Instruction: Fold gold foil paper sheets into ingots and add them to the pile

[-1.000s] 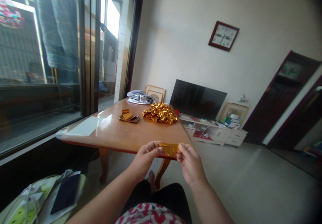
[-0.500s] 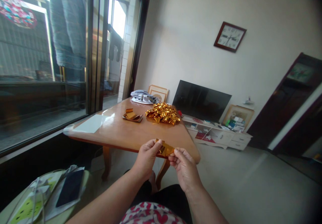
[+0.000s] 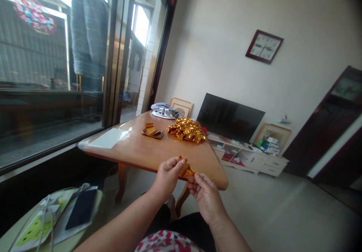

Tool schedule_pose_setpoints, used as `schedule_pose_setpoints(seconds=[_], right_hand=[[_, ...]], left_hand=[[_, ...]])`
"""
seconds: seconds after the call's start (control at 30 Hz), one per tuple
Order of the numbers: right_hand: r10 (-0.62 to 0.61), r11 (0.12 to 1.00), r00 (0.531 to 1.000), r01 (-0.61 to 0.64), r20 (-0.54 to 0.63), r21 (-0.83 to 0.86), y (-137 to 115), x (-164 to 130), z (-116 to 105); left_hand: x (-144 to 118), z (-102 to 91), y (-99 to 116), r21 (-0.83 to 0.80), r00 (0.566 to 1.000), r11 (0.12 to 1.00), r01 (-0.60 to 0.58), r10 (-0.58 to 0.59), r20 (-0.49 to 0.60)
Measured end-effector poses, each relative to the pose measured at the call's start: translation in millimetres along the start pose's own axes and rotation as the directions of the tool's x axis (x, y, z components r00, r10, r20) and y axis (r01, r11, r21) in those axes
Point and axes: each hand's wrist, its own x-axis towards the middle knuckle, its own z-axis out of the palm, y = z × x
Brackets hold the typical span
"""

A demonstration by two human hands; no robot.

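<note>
Both of my hands pinch one small piece of gold foil paper (image 3: 185, 168), held in the air just in front of the near edge of the wooden table (image 3: 147, 152). My left hand (image 3: 166, 176) grips its left side with thumb and fingers. My right hand (image 3: 205, 195) holds its lower right end. The foil looks folded and crumpled into a narrow shape. On the table further back lies a heap of folded gold foil pieces (image 3: 186, 130), and left of it a small stack of flat gold sheets (image 3: 152, 131).
A white sheet (image 3: 107, 139) lies on the table's left part, a bundle of cloth (image 3: 165, 111) at its far end. A dark phone (image 3: 80, 214) and papers rest on a surface at lower left. A TV (image 3: 230, 118) stands on a low white cabinet (image 3: 249, 157). A glass door fills the left.
My hands have come closer together and the foil piece has gone from a flat strip to a tighter folded shape. The view has shifted a little to the left.
</note>
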Motion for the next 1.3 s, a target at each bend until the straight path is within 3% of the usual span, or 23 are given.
schedule_pose_setpoints(seconds=[0.37,0.6,0.87,1.2,1.3], right_hand=[[-0.024,0.998,1.0,0.023,-0.016,-0.066,-6,1,0],[-0.067,0.996,0.997,0.065,-0.03,-0.067,-9,3,-1],[-0.025,1.0,0.999,0.025,-0.02,-0.001,-5,1,-1],[-0.092,0.993,0.995,0.09,-0.024,-0.079,-12,1,0],[-0.093,0.992,0.995,0.092,-0.017,-0.082,-13,1,-2]], left_hand=[[2,-2.4,3,-0.009,0.998,1.0,0.006,-0.005,0.06],[2,-3.2,7,-0.169,0.971,0.983,0.066,-0.024,0.239],[4,-7.0,1,-0.159,0.98,0.986,0.057,-0.025,0.199],[4,-10.0,0,-0.192,0.972,0.976,0.101,-0.055,0.229],[7,-10.7,-8,-0.216,0.984,0.971,0.1,-0.065,0.165]])
